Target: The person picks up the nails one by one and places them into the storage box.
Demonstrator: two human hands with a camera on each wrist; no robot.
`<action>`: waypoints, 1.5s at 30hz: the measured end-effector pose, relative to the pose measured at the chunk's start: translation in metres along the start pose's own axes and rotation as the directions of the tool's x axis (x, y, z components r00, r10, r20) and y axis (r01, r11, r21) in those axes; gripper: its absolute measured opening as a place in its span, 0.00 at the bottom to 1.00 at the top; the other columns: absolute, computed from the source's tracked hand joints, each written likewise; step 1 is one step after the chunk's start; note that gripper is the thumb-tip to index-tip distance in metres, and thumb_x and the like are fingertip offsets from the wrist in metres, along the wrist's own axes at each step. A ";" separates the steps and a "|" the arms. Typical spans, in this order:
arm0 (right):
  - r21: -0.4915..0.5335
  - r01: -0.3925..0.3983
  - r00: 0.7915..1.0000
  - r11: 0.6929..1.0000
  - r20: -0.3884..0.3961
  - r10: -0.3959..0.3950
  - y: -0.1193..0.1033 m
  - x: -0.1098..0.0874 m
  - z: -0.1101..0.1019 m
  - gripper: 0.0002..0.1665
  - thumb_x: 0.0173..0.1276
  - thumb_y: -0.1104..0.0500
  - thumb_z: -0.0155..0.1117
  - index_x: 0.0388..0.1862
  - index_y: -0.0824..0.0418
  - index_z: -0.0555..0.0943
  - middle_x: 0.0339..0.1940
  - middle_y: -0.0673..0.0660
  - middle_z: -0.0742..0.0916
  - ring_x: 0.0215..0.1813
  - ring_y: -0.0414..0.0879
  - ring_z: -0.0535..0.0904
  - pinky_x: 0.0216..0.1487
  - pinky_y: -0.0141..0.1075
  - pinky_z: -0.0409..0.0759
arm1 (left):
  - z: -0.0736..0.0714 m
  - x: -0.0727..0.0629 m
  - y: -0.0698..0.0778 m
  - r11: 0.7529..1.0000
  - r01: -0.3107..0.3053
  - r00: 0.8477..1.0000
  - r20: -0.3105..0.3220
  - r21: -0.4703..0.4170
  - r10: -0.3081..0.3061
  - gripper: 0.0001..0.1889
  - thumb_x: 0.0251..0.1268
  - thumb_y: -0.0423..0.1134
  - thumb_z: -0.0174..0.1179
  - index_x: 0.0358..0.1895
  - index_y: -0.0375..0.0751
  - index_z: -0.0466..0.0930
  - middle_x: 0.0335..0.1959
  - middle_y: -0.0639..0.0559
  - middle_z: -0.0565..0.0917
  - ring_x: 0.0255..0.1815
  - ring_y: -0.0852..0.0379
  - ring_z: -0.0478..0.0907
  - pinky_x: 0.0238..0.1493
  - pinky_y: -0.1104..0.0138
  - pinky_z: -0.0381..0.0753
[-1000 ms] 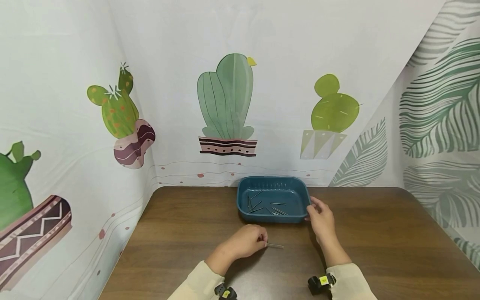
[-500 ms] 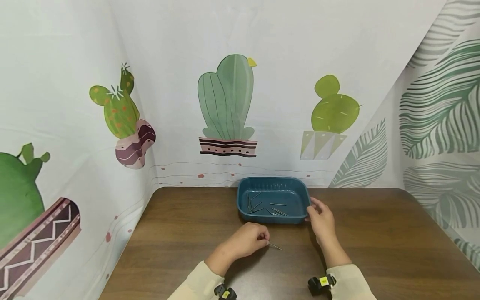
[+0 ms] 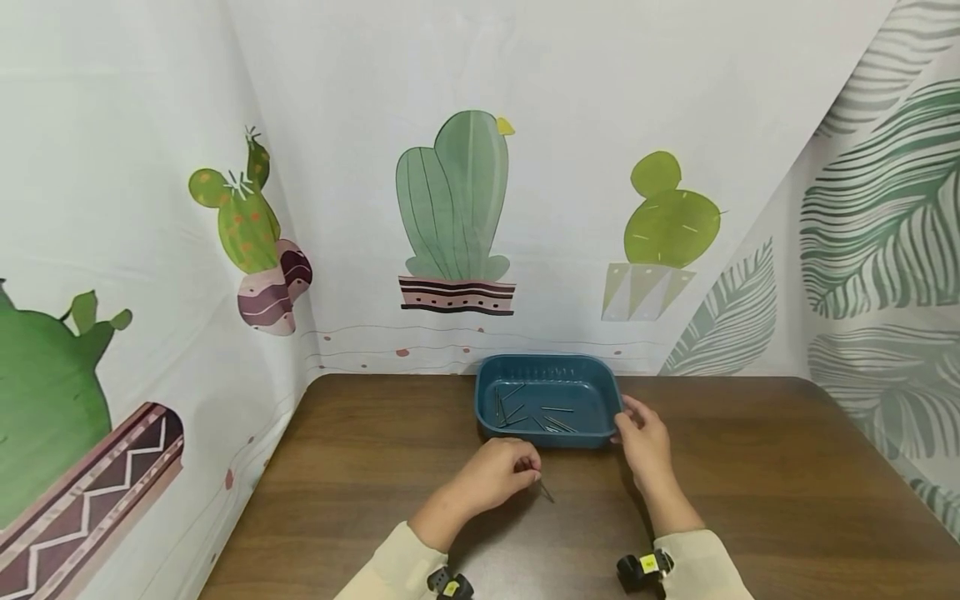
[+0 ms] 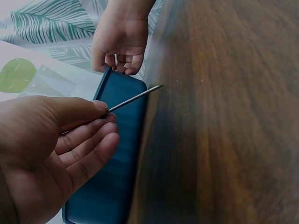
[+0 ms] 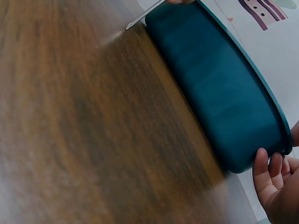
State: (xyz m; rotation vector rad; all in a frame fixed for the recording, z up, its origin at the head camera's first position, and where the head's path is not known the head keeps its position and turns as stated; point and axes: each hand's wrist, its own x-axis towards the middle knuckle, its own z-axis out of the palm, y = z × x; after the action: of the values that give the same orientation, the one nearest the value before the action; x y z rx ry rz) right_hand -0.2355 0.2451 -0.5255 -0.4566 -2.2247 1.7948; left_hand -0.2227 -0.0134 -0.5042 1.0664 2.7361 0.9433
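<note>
My left hand (image 3: 491, 477) pinches a long thin steel nail (image 4: 133, 99) between thumb and fingers, just in front of the blue tray (image 3: 555, 440). The nail's pointed end sticks out past the fingertips and slants down over the table; its other end is hidden in the hand. At the tray's right end, my right hand (image 3: 647, 442) grips the rim, with fingertips against the outer wall in the right wrist view. Several more loose nails (image 3: 558, 424) lie scattered on the tray's floor, mostly toward its left and front.
The brown wooden table (image 3: 360, 467) has rounded far corners. A white cloth (image 3: 570, 275) printed with cacti and leaves hangs behind it, close to the tray's back side.
The nail has swung from nearly level, pointing right, to a steep downward slant. My left hand has shifted slightly toward the tray. Right hand and tray stay where they were.
</note>
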 end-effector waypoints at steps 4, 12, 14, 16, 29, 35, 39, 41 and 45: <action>-0.002 0.000 1.000 1.000 0.007 0.000 0.000 0.000 0.000 0.27 0.73 0.63 0.50 0.70 0.68 0.72 0.52 0.59 0.71 0.41 0.40 0.75 0.37 0.29 0.84 | -0.001 -0.001 -0.001 0.999 0.017 1.000 -0.006 -0.046 -0.017 0.02 0.66 0.38 0.67 0.36 0.45 0.84 0.32 0.60 0.85 0.33 0.73 0.76 0.40 0.79 0.78; 0.011 0.006 1.000 1.000 0.007 -0.006 0.000 -0.001 -0.001 0.27 0.73 0.63 0.50 0.69 0.69 0.72 0.53 0.59 0.71 0.41 0.39 0.75 0.37 0.28 0.84 | -0.001 -0.001 -0.003 0.996 0.014 0.999 -0.033 -0.083 -0.017 0.02 0.66 0.38 0.67 0.37 0.45 0.84 0.32 0.60 0.84 0.33 0.73 0.76 0.39 0.79 0.78; 0.013 0.006 1.000 1.000 0.005 -0.006 0.000 -0.001 -0.001 0.27 0.73 0.64 0.51 0.69 0.69 0.72 0.53 0.59 0.71 0.41 0.38 0.75 0.37 0.28 0.84 | -0.002 -0.001 -0.003 0.996 0.014 0.999 -0.039 -0.092 -0.017 0.02 0.66 0.38 0.67 0.37 0.45 0.85 0.32 0.60 0.84 0.33 0.73 0.76 0.38 0.79 0.78; 0.017 0.006 1.000 1.000 0.003 -0.007 0.001 -0.001 -0.001 0.27 0.73 0.64 0.51 0.69 0.69 0.72 0.53 0.59 0.71 0.40 0.38 0.75 0.36 0.28 0.84 | -0.003 -0.001 -0.002 0.994 0.018 0.999 -0.042 -0.109 -0.022 0.02 0.65 0.37 0.67 0.37 0.45 0.85 0.32 0.60 0.85 0.33 0.74 0.77 0.38 0.79 0.78; 0.014 0.006 1.000 1.000 -0.011 -0.005 0.001 0.000 0.000 0.27 0.72 0.64 0.51 0.69 0.69 0.73 0.51 0.58 0.72 0.39 0.38 0.75 0.35 0.27 0.83 | -0.009 -0.001 0.000 0.992 -0.021 0.991 -0.136 -0.122 0.004 0.02 0.65 0.38 0.69 0.36 0.48 0.85 0.35 0.60 0.85 0.35 0.73 0.78 0.40 0.77 0.79; 0.017 0.009 1.000 1.000 -0.011 -0.009 0.001 0.000 0.001 0.27 0.72 0.64 0.51 0.69 0.69 0.73 0.51 0.59 0.71 0.39 0.39 0.76 0.35 0.26 0.83 | -0.012 -0.001 0.001 0.994 0.002 0.986 -0.163 -0.111 -0.020 0.02 0.66 0.41 0.68 0.36 0.51 0.84 0.35 0.62 0.84 0.36 0.72 0.77 0.42 0.76 0.79; 0.019 0.004 1.000 1.000 -0.011 -0.003 0.002 0.000 0.001 0.27 0.72 0.64 0.51 0.69 0.68 0.73 0.51 0.58 0.71 0.38 0.36 0.75 0.35 0.26 0.82 | -0.014 -0.001 0.002 0.994 0.010 0.983 -0.180 -0.108 -0.030 0.02 0.66 0.42 0.68 0.36 0.52 0.84 0.35 0.63 0.84 0.36 0.71 0.77 0.42 0.76 0.79; 0.020 0.002 1.000 1.000 -0.009 -0.002 0.001 0.000 0.001 0.27 0.72 0.64 0.51 0.69 0.68 0.73 0.51 0.58 0.71 0.38 0.35 0.74 0.35 0.25 0.82 | -0.014 -0.001 0.002 0.994 0.006 0.981 -0.194 -0.106 -0.026 0.02 0.66 0.42 0.68 0.36 0.52 0.84 0.35 0.62 0.84 0.36 0.71 0.77 0.42 0.76 0.79; 0.024 0.006 1.000 1.000 -0.004 -0.006 0.000 -0.001 0.000 0.27 0.72 0.65 0.51 0.69 0.69 0.72 0.51 0.58 0.71 0.37 0.34 0.74 0.35 0.25 0.82 | -0.015 0.000 0.003 0.994 -0.003 0.978 -0.209 -0.106 -0.020 0.03 0.66 0.42 0.68 0.36 0.51 0.85 0.35 0.62 0.84 0.36 0.70 0.76 0.41 0.76 0.78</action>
State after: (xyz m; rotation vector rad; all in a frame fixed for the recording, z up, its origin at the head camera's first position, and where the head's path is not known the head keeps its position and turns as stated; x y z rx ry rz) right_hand -0.2346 0.2445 -0.5259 -0.4476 -2.1968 1.8142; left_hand -0.2241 -0.0194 -0.4903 0.9888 2.8114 1.2524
